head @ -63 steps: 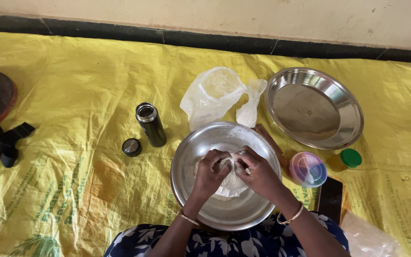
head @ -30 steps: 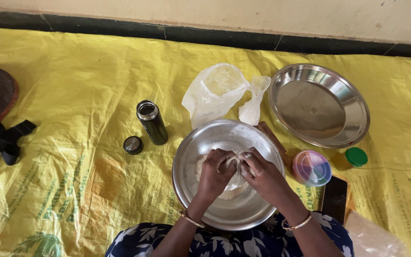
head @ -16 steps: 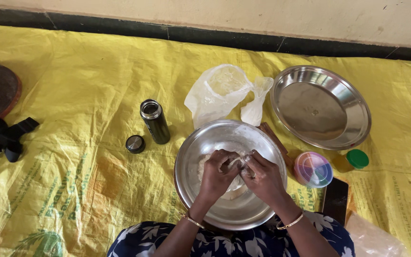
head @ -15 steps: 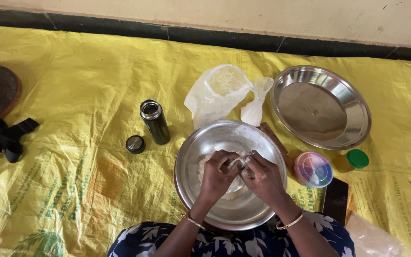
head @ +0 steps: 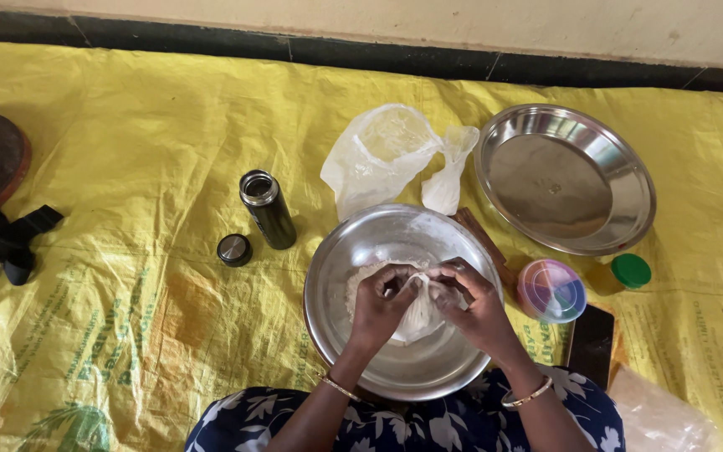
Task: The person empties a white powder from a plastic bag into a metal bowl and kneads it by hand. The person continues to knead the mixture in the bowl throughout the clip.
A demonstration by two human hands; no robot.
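Observation:
A steel bowl (head: 353, 251) with white flour in it stands on the yellow mat in front of me. Over its middle, my left hand (head: 381, 305) and my right hand (head: 470, 305) both grip a small clear plastic bag of flour (head: 421, 311), fingers pinching its top edge. The bag hangs down between the two hands above the flour in the bowl. Each wrist wears a thin bangle.
A dark open flask (head: 268, 209) and its round cap (head: 233, 249) stand left of the bowl. Behind lie a crumpled plastic bag (head: 382, 155) and a steel plate (head: 564, 177). At right are a lidded round container (head: 551, 290), a green lid (head: 631, 270), a dark phone (head: 592, 345). Black straps (head: 2, 247) lie far left.
My hands have stayed over the bowl, working at the small bag's top. The view has shifted slightly; nothing else has moved.

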